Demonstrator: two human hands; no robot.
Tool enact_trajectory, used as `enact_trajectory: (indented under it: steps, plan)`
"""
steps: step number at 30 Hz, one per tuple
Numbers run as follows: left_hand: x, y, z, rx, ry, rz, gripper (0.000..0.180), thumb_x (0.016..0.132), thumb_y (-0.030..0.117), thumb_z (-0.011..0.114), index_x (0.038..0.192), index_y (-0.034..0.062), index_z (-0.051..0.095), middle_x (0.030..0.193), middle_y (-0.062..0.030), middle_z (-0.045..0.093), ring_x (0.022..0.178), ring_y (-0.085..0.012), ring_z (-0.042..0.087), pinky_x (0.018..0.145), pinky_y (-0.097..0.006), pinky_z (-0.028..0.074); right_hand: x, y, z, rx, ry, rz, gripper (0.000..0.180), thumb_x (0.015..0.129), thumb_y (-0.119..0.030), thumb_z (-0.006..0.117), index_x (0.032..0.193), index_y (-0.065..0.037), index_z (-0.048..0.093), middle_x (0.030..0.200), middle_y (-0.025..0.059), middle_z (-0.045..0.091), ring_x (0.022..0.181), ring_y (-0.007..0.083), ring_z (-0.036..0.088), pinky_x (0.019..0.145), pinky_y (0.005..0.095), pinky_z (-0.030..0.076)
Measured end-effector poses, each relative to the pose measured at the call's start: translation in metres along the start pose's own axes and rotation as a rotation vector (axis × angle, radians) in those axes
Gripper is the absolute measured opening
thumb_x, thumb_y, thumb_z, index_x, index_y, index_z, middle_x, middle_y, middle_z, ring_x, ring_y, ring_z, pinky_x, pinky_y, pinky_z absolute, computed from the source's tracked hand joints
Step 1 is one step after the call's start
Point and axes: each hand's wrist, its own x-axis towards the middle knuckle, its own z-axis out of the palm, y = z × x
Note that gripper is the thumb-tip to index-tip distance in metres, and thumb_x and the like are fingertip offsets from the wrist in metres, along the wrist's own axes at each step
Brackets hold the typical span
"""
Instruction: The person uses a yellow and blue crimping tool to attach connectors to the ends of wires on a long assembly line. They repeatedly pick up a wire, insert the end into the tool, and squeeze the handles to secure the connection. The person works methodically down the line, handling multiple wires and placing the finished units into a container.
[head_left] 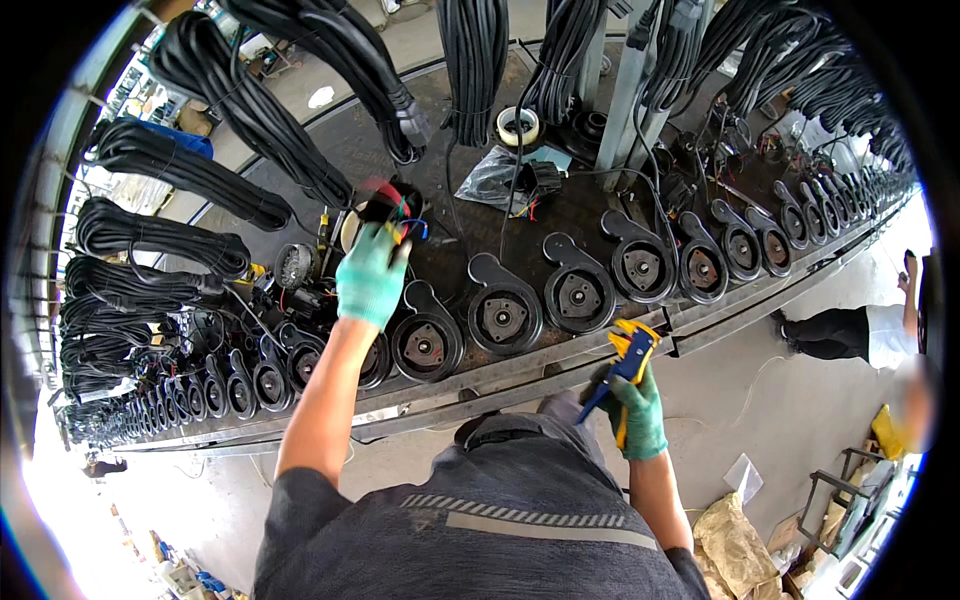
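Note:
My left hand (370,280), in a green glove, reaches over the bench with its fingers closed around a bunch of coloured wires (404,230). Red, yellow and blue strands show at the fingertips, and the red ones are smeared by motion. A black part (390,203) lies just beyond those fingers, its shape unclear. My right hand (642,418), gloved as well, grips a yellow and blue wire stripper (632,358) in front of the bench edge, jaws pointing up toward the bench. Closest to my hands are round black housings (503,312) with curved necks, lined along the edge.
Coiled black cables (250,110) hang over the bench (330,150) on both sides. A roll of tape (517,126) and a clear plastic bag (495,180) lie by a metal post (625,110). Another person (865,332) is on the right, near a brown sack (735,540) on the floor.

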Motion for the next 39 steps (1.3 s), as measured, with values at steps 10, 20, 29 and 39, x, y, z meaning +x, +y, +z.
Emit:
enact_trajectory:
  steps: [10,20,29,39]
  plan:
    - [-0.13,0.031,-0.063,-0.248,-0.136,0.208,0.028,0.075,0.005,0.07,0.103,0.0041,0.074,0.112,-0.0131,0.07,0.097,-0.0348,0.067,0.082,-0.042,0.057,0.02,0.033,0.138,-0.667,-0.318,-0.227,0.049,0.094,-0.006,0.073,0.137,-0.002,0.05,0.112,0.0017,0.062,0.096,0.0085,0.059,0.086,0.0257,0.053]
    - [-0.164,0.032,-0.071,-0.659,-0.009,0.056,0.026,0.083,-0.005,0.066,0.108,-0.0005,0.064,0.103,-0.0142,0.065,0.09,-0.0293,0.067,0.081,-0.034,0.055,0.04,0.068,0.178,-0.66,-0.346,-0.137,0.049,0.091,-0.003,0.073,0.136,-0.002,0.053,0.105,0.0031,0.068,0.086,0.0095,0.063,0.078,0.0263,0.055]
    - [-0.161,0.058,-0.066,-0.665,0.239,-0.19,0.022,0.093,0.02,0.073,0.102,-0.0008,0.069,0.087,-0.013,0.064,0.081,-0.0318,0.061,0.075,-0.04,0.05,0.028,0.072,0.192,-0.698,-0.309,-0.14,0.051,0.09,-0.008,0.076,0.135,-0.001,0.053,0.105,0.0036,0.069,0.086,0.0096,0.064,0.077,0.0264,0.054]
    - [-0.161,0.069,-0.08,-1.213,-0.093,-0.634,0.018,0.105,0.014,0.061,0.112,-0.0009,0.069,0.091,-0.0032,0.071,0.074,-0.011,0.06,0.069,-0.029,0.052,0.023,0.08,0.185,-0.641,-0.343,-0.213,0.034,0.096,-0.009,0.07,0.128,-0.001,0.058,0.097,0.0008,0.069,0.082,0.0086,0.064,0.074,0.0244,0.054]
